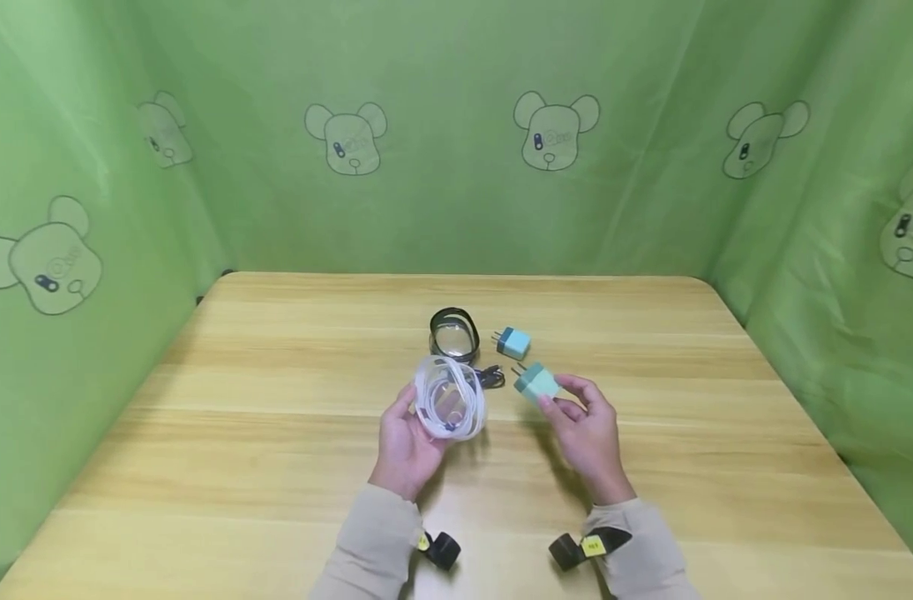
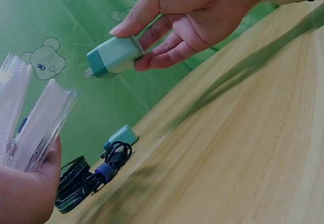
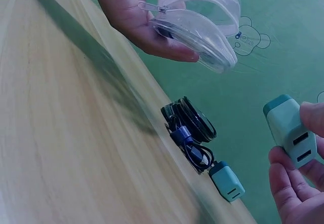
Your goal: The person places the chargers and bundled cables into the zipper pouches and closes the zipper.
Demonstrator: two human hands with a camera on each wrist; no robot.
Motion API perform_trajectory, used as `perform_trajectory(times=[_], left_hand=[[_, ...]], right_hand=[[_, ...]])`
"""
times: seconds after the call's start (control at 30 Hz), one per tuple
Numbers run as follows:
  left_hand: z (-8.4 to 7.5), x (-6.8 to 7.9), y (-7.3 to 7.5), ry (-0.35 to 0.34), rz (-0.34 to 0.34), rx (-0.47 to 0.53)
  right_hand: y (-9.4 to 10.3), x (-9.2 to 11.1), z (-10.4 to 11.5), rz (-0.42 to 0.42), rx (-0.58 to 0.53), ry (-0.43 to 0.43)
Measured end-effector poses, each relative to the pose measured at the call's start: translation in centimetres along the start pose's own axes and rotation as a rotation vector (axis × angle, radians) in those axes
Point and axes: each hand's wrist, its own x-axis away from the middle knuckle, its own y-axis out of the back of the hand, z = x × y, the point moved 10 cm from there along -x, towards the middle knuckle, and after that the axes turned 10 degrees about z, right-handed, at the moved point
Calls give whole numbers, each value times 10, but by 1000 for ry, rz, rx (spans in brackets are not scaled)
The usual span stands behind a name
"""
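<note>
My left hand (image 1: 406, 454) holds a clear round zip pouch (image 1: 470, 408) from below, the thumb along its left side. A coiled white cable shows through its wall. In the right wrist view the pouch (image 3: 202, 34) gapes open along its zipper. To the right, my right hand (image 1: 593, 437) pinches a pale green USB charger (image 1: 537, 383) above the table, between thumb and fingers. Its prongs point toward the back left, and in the right wrist view two USB ports show on the charger (image 3: 293, 130). Charger and pouch are apart.
Behind the hands, a black-rimmed clear round pouch (image 1: 471, 353) rests on the wooden table (image 1: 276, 467). A bundled black cable (image 1: 492, 377) and a light blue charger (image 1: 516, 343) lie close by it. Green curtains (image 1: 441, 217) stand around the table's back and sides.
</note>
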Motion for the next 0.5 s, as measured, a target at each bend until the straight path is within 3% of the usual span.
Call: perform_trajectory(times=[0.5], left_hand=[[-2, 2, -3, 0, -2, -17]], right_hand=[[-8, 1, 6, 8, -20, 32]])
